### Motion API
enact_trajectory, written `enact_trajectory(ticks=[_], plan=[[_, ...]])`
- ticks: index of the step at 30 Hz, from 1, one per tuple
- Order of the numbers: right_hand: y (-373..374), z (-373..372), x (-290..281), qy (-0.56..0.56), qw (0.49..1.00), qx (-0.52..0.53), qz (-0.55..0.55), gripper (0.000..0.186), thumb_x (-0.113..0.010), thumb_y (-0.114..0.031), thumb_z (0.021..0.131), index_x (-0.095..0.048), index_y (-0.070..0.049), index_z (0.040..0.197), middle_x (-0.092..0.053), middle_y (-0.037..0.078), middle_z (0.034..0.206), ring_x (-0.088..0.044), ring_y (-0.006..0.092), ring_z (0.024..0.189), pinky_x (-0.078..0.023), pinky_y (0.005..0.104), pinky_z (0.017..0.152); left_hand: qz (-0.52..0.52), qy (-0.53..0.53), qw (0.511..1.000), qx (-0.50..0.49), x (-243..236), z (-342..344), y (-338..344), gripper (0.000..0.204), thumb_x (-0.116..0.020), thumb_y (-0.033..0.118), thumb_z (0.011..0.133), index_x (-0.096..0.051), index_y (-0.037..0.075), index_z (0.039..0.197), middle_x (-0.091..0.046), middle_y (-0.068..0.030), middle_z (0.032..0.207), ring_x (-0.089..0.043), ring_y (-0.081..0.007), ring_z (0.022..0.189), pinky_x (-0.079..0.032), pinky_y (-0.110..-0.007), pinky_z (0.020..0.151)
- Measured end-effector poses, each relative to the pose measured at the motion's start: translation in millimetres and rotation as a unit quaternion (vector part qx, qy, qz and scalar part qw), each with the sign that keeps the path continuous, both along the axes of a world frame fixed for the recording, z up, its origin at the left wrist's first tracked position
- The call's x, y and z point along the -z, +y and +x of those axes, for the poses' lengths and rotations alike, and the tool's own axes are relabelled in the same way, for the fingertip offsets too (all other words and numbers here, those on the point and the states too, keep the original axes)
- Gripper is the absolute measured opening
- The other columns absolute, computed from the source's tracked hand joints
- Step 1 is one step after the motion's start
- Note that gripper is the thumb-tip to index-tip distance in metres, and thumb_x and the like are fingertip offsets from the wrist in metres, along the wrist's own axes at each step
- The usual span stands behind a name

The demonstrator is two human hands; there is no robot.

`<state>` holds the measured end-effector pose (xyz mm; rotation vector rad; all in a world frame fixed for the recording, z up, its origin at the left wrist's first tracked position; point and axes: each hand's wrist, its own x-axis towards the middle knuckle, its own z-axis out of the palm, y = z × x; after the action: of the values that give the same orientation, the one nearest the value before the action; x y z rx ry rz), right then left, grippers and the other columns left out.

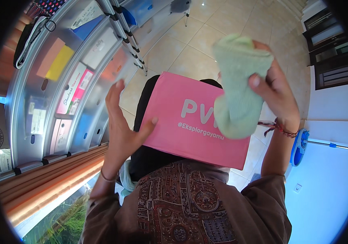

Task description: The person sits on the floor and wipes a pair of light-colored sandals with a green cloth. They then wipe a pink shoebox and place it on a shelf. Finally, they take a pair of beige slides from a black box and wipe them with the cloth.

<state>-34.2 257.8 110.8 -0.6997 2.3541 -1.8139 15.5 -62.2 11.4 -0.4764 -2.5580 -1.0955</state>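
Observation:
A pink box point(170, 93) with white lettering rests across my lap, its lid closed. My right hand point(277, 87) grips a pale green sock point(243, 77) and holds it up over the box's right side, hiding part of the print. The sock hangs with its cuff at the top and its toe bent to the left; whether it is one sock or a pair I cannot tell. My left hand point(127, 126) is open and holds nothing. Its thumb and fingers are spread beside the left edge of the box, the thumb tip over the lid.
Clear stacked storage boxes point(48, 89) holding shoe boxes stand along the left, next to a metal rack pole point(125, 32). A blue mop head point(300, 148) leans by the white wall at the right. Pale cloth point(127, 179) lies by my left hip. Tiled floor point(190, 53) spreads ahead.

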Motion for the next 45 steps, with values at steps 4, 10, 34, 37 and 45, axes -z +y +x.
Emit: enact_trajectory(ticks=[4,10,34,37,45], plan=[[-28.1,8.8,10.6,-0.054,0.991,-0.118,0.04,0.045,-0.059,-0.029,0.1,-0.043,-0.003,0.133,-0.06,0.009,0.109,-0.06,0.014,0.098,-0.049,0.0289,0.086,0.36,-0.059,0.905,0.217,-28.1,-30.3,46.8,0.095,-0.085,0.025,0.073,-0.03,0.006,0.149,-0.037,-0.021,0.148,-0.039,-0.0385,0.137,-0.035,-0.045,0.11],[-36.4,29.4,12.3,-0.142,0.989,-0.034,-0.015,0.036,-0.065,-0.021,0.097,-0.055,-0.001,0.124,-0.063,0.01,0.114,-0.059,0.016,0.108,-0.046,0.0299,0.093,0.295,-0.087,0.924,0.23,-35.3,-40.5,69.0,0.06,-0.083,0.017,0.078,-0.054,0.005,0.129,-0.056,-0.0088,0.128,-0.054,-0.0237,0.122,-0.043,-0.042,0.103],[-38.2,71.9,25.9,0.019,0.981,0.075,-0.179,0.036,-0.063,0.008,0.086,-0.051,-0.008,0.115,-0.061,0.012,0.107,-0.059,0.02,0.103,-0.047,0.0319,0.088,0.384,-0.152,0.833,0.367,-46.5,-34.5,62.9,0.046,-0.088,0.007,0.069,-0.059,0.005,0.106,-0.059,-0.0089,0.105,-0.059,-0.0152,0.098,-0.048,-0.03,0.085],[-34.9,70.3,14.2,-0.037,0.986,0.027,-0.162,0.035,-0.07,-0.003,0.086,-0.056,-0.006,0.117,-0.06,0.01,0.111,-0.058,0.0158,0.102,-0.047,0.0311,0.086,0.392,-0.166,0.833,0.353,-50.2,-29.4,67.6,0.04,-0.087,0.012,0.072,-0.062,0.004,0.103,-0.061,-0.0101,0.103,-0.058,-0.017,0.096,-0.046,-0.03,0.083],[-39.5,59.5,39.3,-0.145,0.939,-0.061,-0.305,0.037,-0.082,-0.025,0.08,-0.064,-0.003,0.103,-0.055,0.014,0.123,-0.056,0.02,0.114,-0.045,0.0332,0.095,0.472,-0.247,0.754,0.384,-50.1,-24.7,67.3,0.045,-0.083,0.033,0.077,-0.072,0.003,0.109,-0.057,-0.0064,0.101,-0.053,-0.0199,0.098,-0.043,-0.032,0.084]])
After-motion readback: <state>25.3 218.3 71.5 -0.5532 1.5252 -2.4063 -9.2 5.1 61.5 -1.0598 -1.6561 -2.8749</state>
